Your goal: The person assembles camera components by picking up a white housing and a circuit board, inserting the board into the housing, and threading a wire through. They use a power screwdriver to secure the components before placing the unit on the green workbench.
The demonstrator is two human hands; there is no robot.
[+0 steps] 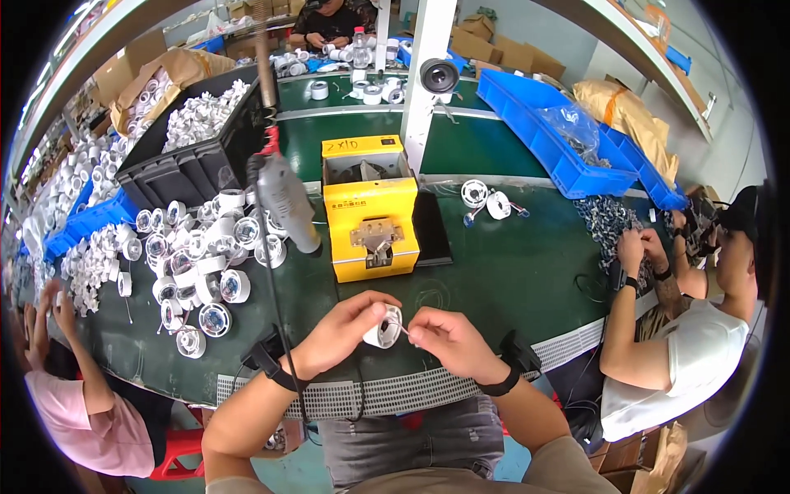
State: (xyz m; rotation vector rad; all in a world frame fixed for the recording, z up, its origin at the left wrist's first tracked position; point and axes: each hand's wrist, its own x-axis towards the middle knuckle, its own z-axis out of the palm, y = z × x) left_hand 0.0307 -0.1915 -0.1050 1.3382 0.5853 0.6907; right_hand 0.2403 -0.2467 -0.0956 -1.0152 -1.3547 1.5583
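Low over the near edge of the green bench, my left hand (344, 331) is closed round a white round plastic housing (383, 336), its open side turned toward my right. Thin wires (401, 327) run out of the housing to my right hand (451, 339), whose thumb and forefinger pinch them. Just beyond both hands stands a yellow screw feeder (372, 206) with a metal bracket on its front. A grey electric screwdriver (288, 202) hangs point down, left of the feeder. Two similar white parts with wires (497, 206) lie farther off to the right.
White housings (197, 272) pile up on the left, before a black crate (189, 165) of small white parts. Blue bins (551, 140) stand at the back right. A white post (429, 90) rises behind the feeder. Co-workers sit left, right (658, 362) and across.
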